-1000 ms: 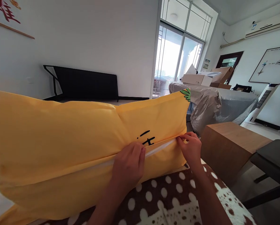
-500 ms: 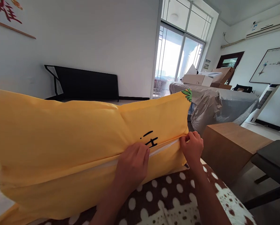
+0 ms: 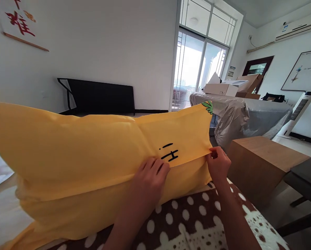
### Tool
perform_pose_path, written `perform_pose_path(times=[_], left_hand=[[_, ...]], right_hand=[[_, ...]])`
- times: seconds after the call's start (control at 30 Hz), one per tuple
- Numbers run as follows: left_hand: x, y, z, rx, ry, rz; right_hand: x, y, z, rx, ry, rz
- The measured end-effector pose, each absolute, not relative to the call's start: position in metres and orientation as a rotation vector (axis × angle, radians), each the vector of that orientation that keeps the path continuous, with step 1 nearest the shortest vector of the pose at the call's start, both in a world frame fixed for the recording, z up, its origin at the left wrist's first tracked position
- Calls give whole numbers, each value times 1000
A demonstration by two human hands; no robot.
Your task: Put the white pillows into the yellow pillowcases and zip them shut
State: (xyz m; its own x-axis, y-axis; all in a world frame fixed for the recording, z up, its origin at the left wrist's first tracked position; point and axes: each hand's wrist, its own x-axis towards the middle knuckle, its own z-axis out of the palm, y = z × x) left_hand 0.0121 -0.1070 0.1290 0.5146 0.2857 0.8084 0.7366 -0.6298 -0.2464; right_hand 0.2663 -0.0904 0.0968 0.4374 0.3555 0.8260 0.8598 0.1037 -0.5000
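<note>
Daylight from window (image 3: 189,64), glare there; wall (image 3: 105,52) dim, grayish; picture edges stretched.

From where I operate, I have the long yellow fabric pillow (image 3: 79,149) on the brown-and-white spotted cloth (image 3: 197,231), and behind it the black rectangular panel (image 3: 103,98) before the flat white wall (image 3: 105,45). To my right is the brown boxy block (image 3: 271,154), with the dark padded stool (image 3: 306,175) at its right; behind the block, the bulky plastic-draped furniture (image 3: 230,121) bears the white cardboard box (image 3: 220,89).
</note>
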Motion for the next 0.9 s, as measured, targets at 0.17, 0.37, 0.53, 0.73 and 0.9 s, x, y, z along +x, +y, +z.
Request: perform_pose_path(times=[0.17,0.37,0.53,0.73,0.9], left_hand=[[-20,-96,135,-2129,-999,-864],[-83,-74,138,-1880,-1251,-908],[-115,-60,142,-1918,-1188,-747],[-141,-94,135,-2005,-768,-501],[-144,-155,123,-2197,-900,-329]], right_hand=[[272,-88,92,-1465,-1062,-633],[273,-83,81,-1410,-1035,-759],[272,-83,82,-1469,-998,-692],[269,-100,104,-1965,-1447,-55],[292,-147,133,-1779,-1809,310]])
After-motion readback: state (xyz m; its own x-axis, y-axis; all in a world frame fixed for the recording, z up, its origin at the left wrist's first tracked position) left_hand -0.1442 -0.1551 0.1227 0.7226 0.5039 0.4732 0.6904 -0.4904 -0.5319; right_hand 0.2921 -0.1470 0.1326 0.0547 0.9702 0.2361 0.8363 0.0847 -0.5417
